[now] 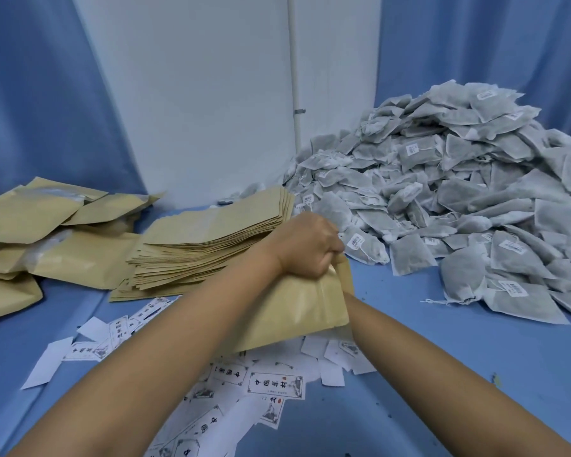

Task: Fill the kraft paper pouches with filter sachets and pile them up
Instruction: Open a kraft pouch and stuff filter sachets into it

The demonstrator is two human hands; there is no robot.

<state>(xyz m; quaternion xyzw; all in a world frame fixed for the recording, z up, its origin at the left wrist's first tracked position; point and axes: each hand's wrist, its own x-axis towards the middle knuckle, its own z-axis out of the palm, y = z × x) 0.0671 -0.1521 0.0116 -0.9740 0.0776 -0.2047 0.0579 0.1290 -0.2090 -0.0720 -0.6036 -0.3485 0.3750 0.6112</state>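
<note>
My left hand grips the top edge of a kraft paper pouch at the centre, holding it tilted above the table. My right forearm runs up to the pouch's mouth, and the pouch hides the right hand. A big heap of grey filter sachets with small white tags lies to the right, its nearest sachets just beyond my left hand. Left of the hand is a neat stack of flat empty pouches. Bulging pouches lie piled at the far left.
Loose white printed labels are scattered on the blue tablecloth under my arms. A white wall panel and blue curtains close off the back.
</note>
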